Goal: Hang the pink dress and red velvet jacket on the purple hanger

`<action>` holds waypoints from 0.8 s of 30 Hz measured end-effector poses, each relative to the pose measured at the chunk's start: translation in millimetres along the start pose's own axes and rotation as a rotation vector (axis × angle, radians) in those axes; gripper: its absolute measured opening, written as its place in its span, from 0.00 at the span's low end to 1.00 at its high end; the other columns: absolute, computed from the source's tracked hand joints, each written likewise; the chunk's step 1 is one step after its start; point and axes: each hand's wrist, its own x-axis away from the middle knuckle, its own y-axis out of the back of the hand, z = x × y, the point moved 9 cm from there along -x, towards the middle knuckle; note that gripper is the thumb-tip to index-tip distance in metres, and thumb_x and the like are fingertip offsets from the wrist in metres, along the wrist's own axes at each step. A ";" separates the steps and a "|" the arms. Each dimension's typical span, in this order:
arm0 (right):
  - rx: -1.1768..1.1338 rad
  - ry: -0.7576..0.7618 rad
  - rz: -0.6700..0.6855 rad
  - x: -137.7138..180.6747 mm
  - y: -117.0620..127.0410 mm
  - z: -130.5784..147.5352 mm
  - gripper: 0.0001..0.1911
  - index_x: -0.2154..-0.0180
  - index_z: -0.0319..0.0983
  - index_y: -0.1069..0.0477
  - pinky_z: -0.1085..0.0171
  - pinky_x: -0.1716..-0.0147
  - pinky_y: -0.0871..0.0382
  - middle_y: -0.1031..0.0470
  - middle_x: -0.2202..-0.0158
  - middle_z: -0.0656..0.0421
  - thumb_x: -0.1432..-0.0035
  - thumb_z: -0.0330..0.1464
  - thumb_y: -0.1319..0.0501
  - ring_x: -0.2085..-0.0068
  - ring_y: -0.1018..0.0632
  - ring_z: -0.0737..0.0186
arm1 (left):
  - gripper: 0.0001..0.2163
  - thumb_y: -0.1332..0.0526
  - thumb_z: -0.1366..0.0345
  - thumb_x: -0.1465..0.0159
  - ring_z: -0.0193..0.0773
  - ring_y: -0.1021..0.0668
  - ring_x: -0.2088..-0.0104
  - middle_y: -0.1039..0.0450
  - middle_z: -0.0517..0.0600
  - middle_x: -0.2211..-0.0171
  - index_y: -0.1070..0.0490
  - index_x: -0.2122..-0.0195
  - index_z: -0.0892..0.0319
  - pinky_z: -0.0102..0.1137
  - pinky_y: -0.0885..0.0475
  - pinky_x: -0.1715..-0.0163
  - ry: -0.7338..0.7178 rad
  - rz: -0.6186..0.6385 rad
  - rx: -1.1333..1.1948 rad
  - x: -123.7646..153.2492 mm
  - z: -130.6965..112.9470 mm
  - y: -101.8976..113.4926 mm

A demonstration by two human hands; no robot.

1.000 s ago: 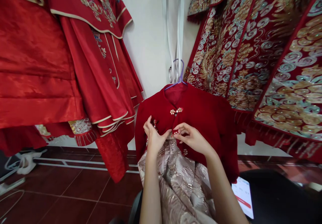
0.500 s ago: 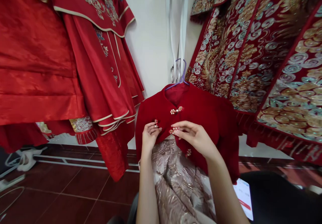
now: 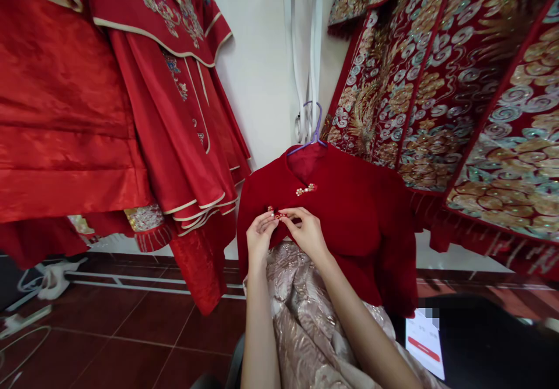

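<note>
A dark red velvet jacket (image 3: 358, 208) hangs on a purple hanger (image 3: 312, 127) against the white wall. Its top pearl clasp (image 3: 305, 190) at the collar is fastened. My left hand (image 3: 258, 239) and my right hand (image 3: 305, 232) meet at the second pearl clasp (image 3: 275, 213), both pinching the two halves of it and the jacket's front edges together. A pale gold brocade skirt (image 3: 305, 313) hangs under the jacket and spills down between my forearms.
Red satin robes with cream trim (image 3: 131, 115) hang at the left. Heavily embroidered red and gold garments (image 3: 458, 98) hang at the right. A white card with a red band (image 3: 423, 342) lies on a black surface at the lower right. Cables (image 3: 39, 287) lie on the red tiled floor.
My right hand has pulled the jacket's right front edge leftward to the left hand. Both hands now meet at the second clasp, where before they were apart.
</note>
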 end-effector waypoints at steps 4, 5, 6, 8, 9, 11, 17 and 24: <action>0.077 0.021 -0.009 -0.7 1.3 3.4 0.12 0.57 0.43 0.24 0.65 0.62 0.28 0.23 0.62 0.58 0.42 0.33 0.42 0.64 0.23 0.64 | 0.16 0.30 0.68 0.54 0.38 0.21 0.61 0.22 0.55 0.63 0.25 0.63 0.64 0.36 0.30 0.51 -0.001 0.012 0.017 2.1 -3.2 -3.1; 0.087 0.029 -0.005 -1.0 0.9 3.7 0.12 0.58 0.43 0.24 0.65 0.61 0.28 0.23 0.61 0.58 0.42 0.33 0.42 0.63 0.23 0.64 | 0.16 0.30 0.67 0.54 0.39 0.21 0.61 0.22 0.55 0.63 0.25 0.63 0.64 0.37 0.30 0.51 -0.003 0.015 0.014 2.4 -3.9 -3.9; 0.094 0.035 0.001 -1.3 0.3 4.0 0.12 0.58 0.43 0.24 0.65 0.60 0.28 0.23 0.61 0.58 0.42 0.33 0.42 0.64 0.23 0.64 | 0.15 0.30 0.67 0.54 0.39 0.21 0.61 0.21 0.55 0.63 0.24 0.64 0.64 0.37 0.30 0.52 -0.005 0.011 0.007 2.7 -4.6 -4.1; 0.099 0.048 0.013 -1.4 -0.7 4.3 0.11 0.58 0.43 0.24 0.65 0.62 0.28 0.23 0.60 0.58 0.42 0.33 0.42 0.63 0.23 0.64 | 0.14 0.30 0.66 0.53 0.39 0.21 0.62 0.21 0.55 0.63 0.24 0.65 0.64 0.36 0.29 0.52 -0.011 -0.003 -0.012 3.0 -6.0 -3.9; 0.100 0.052 0.018 -1.3 -1.0 4.4 0.11 0.58 0.43 0.24 0.66 0.62 0.28 0.23 0.60 0.58 0.41 0.33 0.43 0.63 0.23 0.64 | 0.14 0.30 0.65 0.53 0.39 0.21 0.62 0.21 0.55 0.64 0.24 0.65 0.64 0.36 0.29 0.53 -0.014 -0.009 -0.021 3.1 -6.7 -3.8; 0.103 0.052 0.023 -1.0 -1.5 4.3 0.11 0.58 0.43 0.24 0.66 0.64 0.28 0.24 0.60 0.58 0.41 0.33 0.43 0.63 0.23 0.64 | 0.13 0.30 0.65 0.53 0.39 0.21 0.63 0.21 0.55 0.64 0.23 0.66 0.64 0.36 0.28 0.54 -0.030 -0.013 -0.042 3.4 -8.9 -4.3; 0.103 0.040 -0.003 0.0 -2.9 3.5 0.12 0.57 0.43 0.25 0.67 0.66 0.28 0.24 0.60 0.58 0.40 0.36 0.44 0.63 0.23 0.63 | 0.13 0.32 0.66 0.52 0.38 0.20 0.65 0.21 0.56 0.64 0.23 0.64 0.65 0.34 0.27 0.58 -0.120 -0.039 -0.137 4.1 -17.9 -3.3; 0.074 0.038 -0.044 1.9 -2.7 3.1 0.12 0.58 0.43 0.24 0.68 0.67 0.28 0.25 0.63 0.58 0.40 0.37 0.44 0.63 0.24 0.64 | 0.12 0.34 0.66 0.48 0.38 0.21 0.65 0.21 0.56 0.64 0.22 0.63 0.64 0.34 0.27 0.58 -0.164 -0.024 -0.206 3.0 -18.2 -0.9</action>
